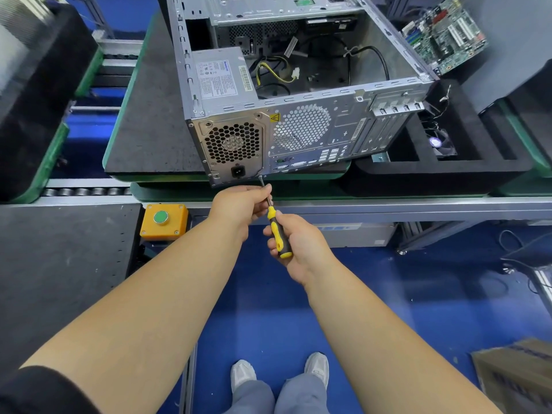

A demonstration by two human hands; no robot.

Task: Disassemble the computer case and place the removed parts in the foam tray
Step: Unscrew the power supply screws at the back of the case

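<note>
While one computer case (298,94) lies on its side with the open face up and its long axis running away from the person, its rear panel faces the person. One screwdriver (276,231) angles up to that panel's lower edge, beside the power supply (227,82). Right hand (295,246) grips the yellow-black handle; left hand (239,204) pinches the shaft. One foam tray (442,165), right of the case, holds one fan (442,143).
</note>
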